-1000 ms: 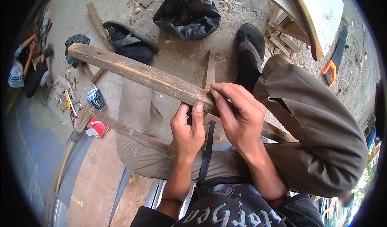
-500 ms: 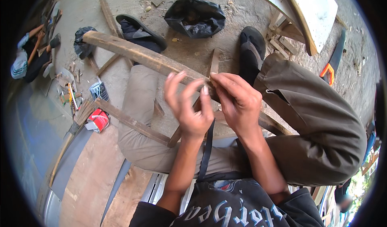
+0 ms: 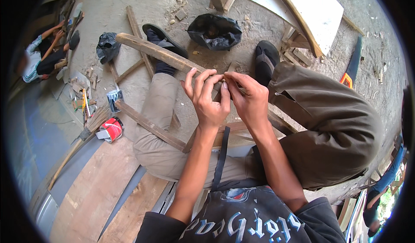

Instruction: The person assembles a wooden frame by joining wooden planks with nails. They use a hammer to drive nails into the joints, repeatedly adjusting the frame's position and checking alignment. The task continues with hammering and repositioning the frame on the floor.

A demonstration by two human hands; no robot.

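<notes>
Before my chest, my left hand (image 3: pixel 209 98) and my right hand (image 3: pixel 250 97) meet at the fingertips. The right thumb and fingers are pinched together. My left thumb and index finger close in beside them, its other fingers loosely fanned. Whatever sits between the tips is too small to make out. Behind the hands, a squared wooden bar (image 3: pixel 158 54) slants up to the left, its nearer end hidden by my fingers. Whether the left fingers touch it I cannot tell. A thinner wooden strip (image 3: pixel 151 127) lies across my leg, below and left of the hands.
A black plastic bag (image 3: pixel 215 32) sits open between my feet. At the right lies a handsaw (image 3: pixel 353 66) with an orange handle, near a white board (image 3: pixel 311 9). Left are a red can (image 3: pixel 113 130), a dark tin (image 3: pixel 114 99) and a broom (image 3: pixel 93 124). Another person (image 3: pixel 41 59) is at far left.
The view has shifted, so the surroundings sit differently in the picture. My left fingers, blurred before, are now sharp and closer to the right fingertips.
</notes>
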